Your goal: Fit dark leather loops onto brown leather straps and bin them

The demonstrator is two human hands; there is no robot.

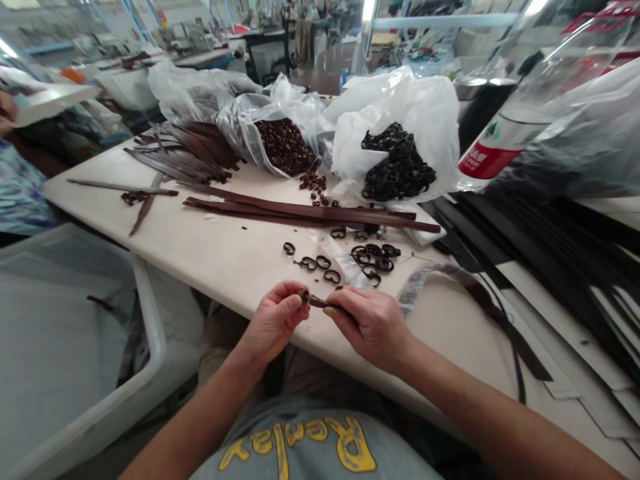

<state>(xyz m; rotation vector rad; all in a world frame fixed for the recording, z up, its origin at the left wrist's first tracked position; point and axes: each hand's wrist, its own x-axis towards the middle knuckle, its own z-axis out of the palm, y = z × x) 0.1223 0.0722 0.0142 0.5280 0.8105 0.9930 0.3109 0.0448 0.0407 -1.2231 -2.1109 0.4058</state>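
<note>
My left hand [280,312] pinches a small dark brown loop [304,297] between thumb and fingers, above the table's front edge. My right hand [373,323] is closed on a dark brown strap [320,302], whose narrow end points at the loop. Whether strap and loop touch I cannot make out. Just beyond my hands lie several curled black loops [331,275], with a denser cluster [375,257] to the right. Long brown straps [300,212] stretch across the table behind them.
A clear bag holds small brown loops [285,143]; another holds black loops [397,167]. Brown strips [185,150] are heaped at the back left. A bottle [505,137] leans at the right, above long black strips [565,247]. A white bin [155,320] stands at lower left.
</note>
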